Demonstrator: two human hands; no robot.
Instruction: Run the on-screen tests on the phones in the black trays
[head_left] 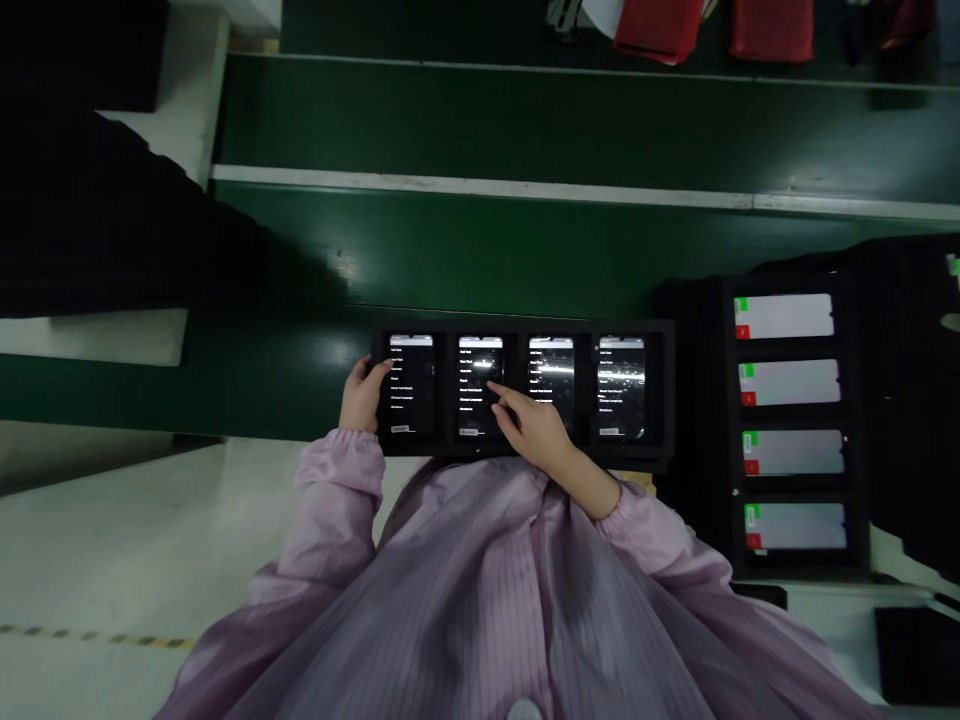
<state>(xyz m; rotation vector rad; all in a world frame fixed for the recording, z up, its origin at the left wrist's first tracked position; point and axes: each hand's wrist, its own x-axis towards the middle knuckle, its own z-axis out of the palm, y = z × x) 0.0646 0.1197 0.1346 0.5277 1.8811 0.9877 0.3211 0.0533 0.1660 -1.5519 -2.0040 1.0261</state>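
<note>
A long black tray (517, 447) lies at the near edge of the green bench, holding several phones side by side with dark menu screens lit. My left hand (363, 396) grips the tray's left end, its thumb over the top at the edge of the leftmost phone (412, 390). My right hand (534, 425) holds nothing; its index finger points onto the screen of the second phone (471, 400), with the thumb apart below. Further right in the tray are a third phone (551, 375) and a rightmost phone (621, 385) with glare on its screen.
Right of me, a stack of black trays (796, 345) carries several phones with white screens and green and red marks. Dark stacked shapes (112, 220) stand at left. White rails (480, 185) cross the green bench (480, 250). Red items (772, 28) lie at the back.
</note>
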